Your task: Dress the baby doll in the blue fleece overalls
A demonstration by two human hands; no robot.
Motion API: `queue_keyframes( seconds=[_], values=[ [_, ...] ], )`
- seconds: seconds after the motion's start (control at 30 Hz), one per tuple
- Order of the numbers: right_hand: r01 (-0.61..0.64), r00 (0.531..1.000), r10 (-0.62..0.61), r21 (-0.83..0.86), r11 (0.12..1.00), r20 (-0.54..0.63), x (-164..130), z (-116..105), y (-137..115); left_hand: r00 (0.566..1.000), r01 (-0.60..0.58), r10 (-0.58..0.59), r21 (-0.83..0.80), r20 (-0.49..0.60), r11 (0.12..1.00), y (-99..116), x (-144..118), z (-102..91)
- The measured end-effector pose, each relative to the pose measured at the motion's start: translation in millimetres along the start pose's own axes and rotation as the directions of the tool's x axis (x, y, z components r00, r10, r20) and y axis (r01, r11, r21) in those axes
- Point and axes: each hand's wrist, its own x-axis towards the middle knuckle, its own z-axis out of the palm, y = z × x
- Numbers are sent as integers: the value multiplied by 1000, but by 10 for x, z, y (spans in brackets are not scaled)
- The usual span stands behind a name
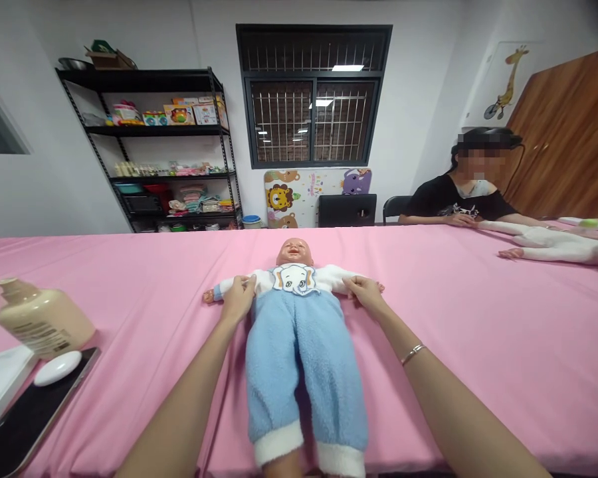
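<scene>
Where the pink cloth [129,279] runs off at the left edge, a beige pump bottle [42,320], rounded and tilted, label too small to read. Just beside it, a white oval pebble-shaped object [57,367] resting on a flat black glossy slab [27,415], cut off by the frame; a white curved piece [0,382] at the border, hard to identify. Behind, a black metal shelf rack [152,149] crowded with small coloured boxes, contents indistinct.

Left hand [238,299], fingers curled narrowly around the doll's white fleece sleeve near the shoulder, fingertips partly buried in the fabric. Centre of the table, lying on its back, head away: the baby doll [296,325], smooth plastic head, white top with an elephant bib, fuzzy blue trousers with thick white cuffs, feet cut off at the bottom edge. Right hand [365,294], fingers pinched close on the other sleeve, thin metal bracelet [412,353] on the wrist.

Far right, a seated person in a black shirt [453,199], a hand on a second doll [548,245] in white, partly out of frame.
</scene>
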Motion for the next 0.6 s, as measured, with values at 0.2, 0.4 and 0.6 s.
queue_keyframes(
  seconds=[0.2, 0.4, 0.6],
  values=[
    [-51, 867, 36, 17, 999, 497, -140, 150, -154, 955, -41, 97, -199, 281, 979, 113, -51, -76],
    [180, 975, -168, -72, 981, 143, 2, 106, 25, 864, 166, 45, -368, 501, 915, 165, -77, -155],
    [235, 966, -211, -165, 958, 152, 59, 160, 100, 946, 119, 75, -556, 314, 823, 230, -83, -86]
  ],
)
